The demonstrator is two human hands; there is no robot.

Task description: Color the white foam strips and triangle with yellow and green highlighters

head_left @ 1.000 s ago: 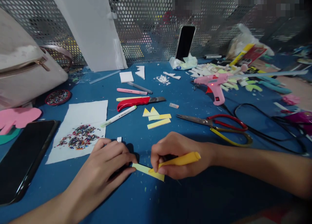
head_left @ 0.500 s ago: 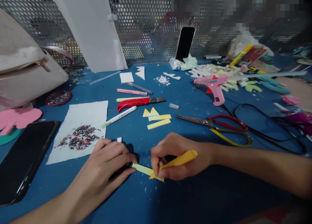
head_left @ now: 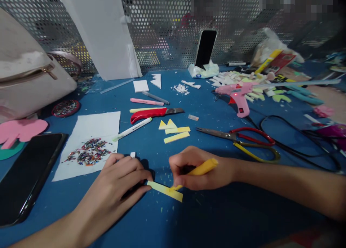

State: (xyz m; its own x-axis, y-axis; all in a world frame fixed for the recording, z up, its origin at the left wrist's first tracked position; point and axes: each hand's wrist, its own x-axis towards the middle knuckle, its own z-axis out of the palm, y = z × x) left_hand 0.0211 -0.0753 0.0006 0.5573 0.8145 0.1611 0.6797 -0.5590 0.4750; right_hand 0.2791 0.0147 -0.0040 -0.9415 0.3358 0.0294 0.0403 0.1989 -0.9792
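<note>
A narrow strip (head_left: 162,189), pale yellow-green at one end and deeper yellow at the other, lies on the blue tabletop. My left hand (head_left: 125,177) pinches its left end between thumb and forefinger. My right hand (head_left: 198,168) is closed round a yellow marker (head_left: 204,167), whose tip touches the strip right of its middle. Beyond them lie two more yellow-edged strips (head_left: 177,137) and small yellow-tipped triangles (head_left: 167,124). A small white piece (head_left: 132,154) sits just past my left fingers.
Scissors (head_left: 232,134) and a pink glue gun (head_left: 236,93) with its cord lie to the right. Ahead are a red-handled knife (head_left: 148,115) and several pens. On the left are a paper with beads (head_left: 110,124), a phone (head_left: 27,172) and a bag (head_left: 24,61).
The marker tip has shifted slightly up along the strip, and my right hand has lifted a little, showing more of the strip's yellow end. My left hand stays in place.
</note>
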